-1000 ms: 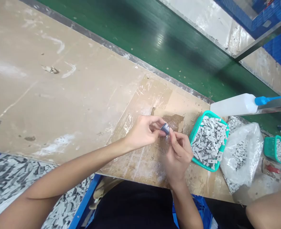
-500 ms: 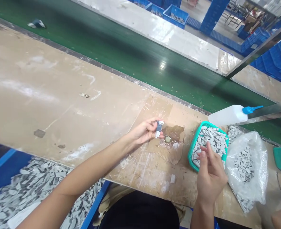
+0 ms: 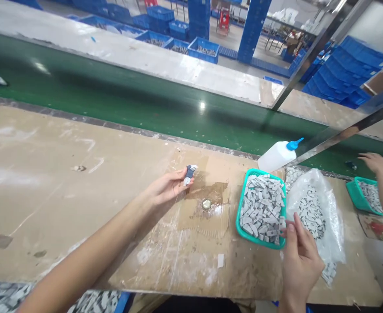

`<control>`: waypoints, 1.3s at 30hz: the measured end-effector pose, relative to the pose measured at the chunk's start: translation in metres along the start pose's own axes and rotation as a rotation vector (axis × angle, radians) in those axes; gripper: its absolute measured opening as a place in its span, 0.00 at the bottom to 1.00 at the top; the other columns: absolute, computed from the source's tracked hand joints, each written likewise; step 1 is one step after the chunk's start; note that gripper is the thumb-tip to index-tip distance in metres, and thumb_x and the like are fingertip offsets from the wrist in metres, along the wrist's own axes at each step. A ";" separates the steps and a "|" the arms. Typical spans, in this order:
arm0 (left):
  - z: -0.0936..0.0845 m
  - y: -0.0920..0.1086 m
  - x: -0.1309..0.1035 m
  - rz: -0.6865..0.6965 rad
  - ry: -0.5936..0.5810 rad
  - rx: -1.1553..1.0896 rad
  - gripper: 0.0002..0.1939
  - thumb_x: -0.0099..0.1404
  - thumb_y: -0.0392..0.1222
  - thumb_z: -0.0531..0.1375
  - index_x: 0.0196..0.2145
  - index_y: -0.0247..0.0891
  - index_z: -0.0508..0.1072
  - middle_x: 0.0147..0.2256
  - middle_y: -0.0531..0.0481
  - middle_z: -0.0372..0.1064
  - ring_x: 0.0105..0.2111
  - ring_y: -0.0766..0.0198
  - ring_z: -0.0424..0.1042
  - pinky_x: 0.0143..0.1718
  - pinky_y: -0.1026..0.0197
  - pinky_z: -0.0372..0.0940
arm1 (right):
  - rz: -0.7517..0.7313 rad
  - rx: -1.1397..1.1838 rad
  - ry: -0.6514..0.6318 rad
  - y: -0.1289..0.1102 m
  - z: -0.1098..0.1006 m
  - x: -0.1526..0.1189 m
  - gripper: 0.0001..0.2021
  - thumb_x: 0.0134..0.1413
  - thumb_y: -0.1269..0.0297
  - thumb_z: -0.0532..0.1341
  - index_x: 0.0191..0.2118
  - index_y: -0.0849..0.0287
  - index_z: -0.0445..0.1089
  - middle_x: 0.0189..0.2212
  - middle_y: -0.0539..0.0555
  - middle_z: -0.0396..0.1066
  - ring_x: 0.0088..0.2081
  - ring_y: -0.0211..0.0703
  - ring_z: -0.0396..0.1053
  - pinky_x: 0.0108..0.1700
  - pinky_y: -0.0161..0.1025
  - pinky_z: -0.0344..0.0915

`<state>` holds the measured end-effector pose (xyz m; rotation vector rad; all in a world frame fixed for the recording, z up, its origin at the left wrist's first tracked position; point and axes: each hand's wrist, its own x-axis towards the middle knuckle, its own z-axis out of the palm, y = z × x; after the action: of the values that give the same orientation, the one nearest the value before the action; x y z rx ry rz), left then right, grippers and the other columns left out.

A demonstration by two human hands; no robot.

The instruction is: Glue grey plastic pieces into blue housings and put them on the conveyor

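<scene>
My left hand [image 3: 170, 186] is closed on a small dark-blue and white plastic part [image 3: 190, 174], held above the worktable between thumb and fingers. Just right of and below it, a bottle cap [image 3: 206, 204] sits on a stained piece of cardboard [image 3: 194, 221]. My right hand [image 3: 301, 256] hovers at the lower right corner of a teal basket [image 3: 238, 217] full of small grey plastic pieces [image 3: 262, 204]. Its thumb and index finger are apart, and I see nothing between them. The fingertips behind the thumb are partly hidden.
A white squeeze bottle [image 3: 276, 156] with a blue nozzle leans behind the basket. A clear plastic bag [image 3: 333, 226] of grey pieces lies to the right. Another person's hand [image 3: 375, 163] reaches over a second teal basket [image 3: 352, 195]. A green conveyor belt [image 3: 146, 117] runs behind the table.
The view has swung up and to the right. My right hand has shifted from over the basket to its right-hand corner. My left hand keeps its part. Another person's hand has appeared at right.
</scene>
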<state>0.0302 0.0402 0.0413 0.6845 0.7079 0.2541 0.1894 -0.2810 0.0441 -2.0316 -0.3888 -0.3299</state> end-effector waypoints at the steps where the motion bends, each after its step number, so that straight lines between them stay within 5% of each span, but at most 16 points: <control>1: -0.001 0.010 0.011 0.025 0.036 0.068 0.10 0.53 0.34 0.71 0.33 0.34 0.77 0.31 0.50 0.75 0.29 0.66 0.75 0.34 0.69 0.73 | -0.003 0.004 0.010 0.006 -0.002 0.001 0.18 0.53 0.50 0.67 0.51 0.41 0.77 0.37 0.53 0.79 0.29 0.48 0.78 0.28 0.40 0.74; 7: -0.008 0.087 0.100 0.467 0.442 0.663 0.22 0.45 0.44 0.76 0.36 0.31 0.77 0.26 0.48 0.75 0.26 0.65 0.72 0.31 0.64 0.69 | 0.070 0.008 0.002 0.028 -0.001 -0.005 0.17 0.52 0.52 0.67 0.49 0.41 0.78 0.42 0.58 0.80 0.38 0.61 0.79 0.35 0.53 0.77; 11: -0.015 0.121 0.139 0.530 0.643 0.909 0.19 0.46 0.42 0.74 0.32 0.29 0.77 0.22 0.49 0.71 0.29 0.60 0.72 0.35 0.61 0.64 | 0.096 0.009 0.008 0.039 -0.006 -0.008 0.21 0.53 0.48 0.66 0.49 0.54 0.79 0.41 0.60 0.79 0.37 0.55 0.78 0.36 0.47 0.76; 15: -0.023 0.129 0.149 0.547 0.791 1.106 0.12 0.47 0.41 0.72 0.27 0.30 0.77 0.22 0.46 0.70 0.39 0.50 0.72 0.38 0.58 0.60 | 0.112 0.004 -0.029 0.050 -0.014 -0.007 0.25 0.53 0.47 0.66 0.50 0.59 0.78 0.41 0.60 0.79 0.38 0.52 0.77 0.36 0.42 0.74; 20: -0.026 0.114 0.138 0.689 0.769 1.252 0.20 0.61 0.49 0.60 0.34 0.25 0.78 0.32 0.46 0.72 0.55 0.50 0.64 0.44 0.53 0.53 | 0.175 -0.001 -0.139 0.037 -0.017 -0.006 0.21 0.57 0.48 0.62 0.49 0.57 0.78 0.45 0.58 0.78 0.45 0.49 0.75 0.42 0.40 0.71; 24: -0.031 0.070 0.102 0.761 0.647 1.286 0.25 0.61 0.50 0.56 0.48 0.28 0.76 0.34 0.51 0.70 0.49 0.56 0.67 0.38 0.52 0.51 | 0.061 0.001 -0.280 0.014 -0.003 0.004 0.16 0.62 0.54 0.59 0.47 0.55 0.79 0.42 0.57 0.77 0.43 0.47 0.74 0.42 0.40 0.70; 30: -0.051 0.005 0.047 0.793 0.602 1.279 0.23 0.64 0.51 0.52 0.49 0.37 0.76 0.40 0.51 0.71 0.43 0.61 0.71 0.40 0.54 0.59 | -0.109 -0.174 -0.717 -0.009 0.028 0.030 0.15 0.62 0.69 0.56 0.47 0.55 0.78 0.42 0.57 0.77 0.46 0.51 0.72 0.49 0.45 0.67; 33: -0.056 -0.001 0.037 0.748 0.678 1.276 0.21 0.64 0.44 0.53 0.48 0.33 0.76 0.41 0.46 0.73 0.43 0.58 0.72 0.47 0.54 0.65 | -0.146 -0.259 -0.864 -0.012 0.041 0.037 0.12 0.59 0.69 0.59 0.44 0.57 0.79 0.42 0.61 0.76 0.49 0.56 0.70 0.53 0.49 0.63; 39: -0.052 0.002 0.035 0.722 0.690 1.224 0.19 0.63 0.39 0.54 0.47 0.28 0.77 0.43 0.41 0.74 0.42 0.57 0.72 0.52 0.53 0.66 | -0.114 -0.201 -0.892 -0.010 0.052 0.040 0.06 0.54 0.67 0.64 0.31 0.56 0.79 0.35 0.58 0.76 0.45 0.54 0.71 0.51 0.46 0.62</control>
<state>0.0210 0.0828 -0.0044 2.0902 1.2544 0.7589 0.2255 -0.2253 0.0433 -2.2706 -1.0466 0.5238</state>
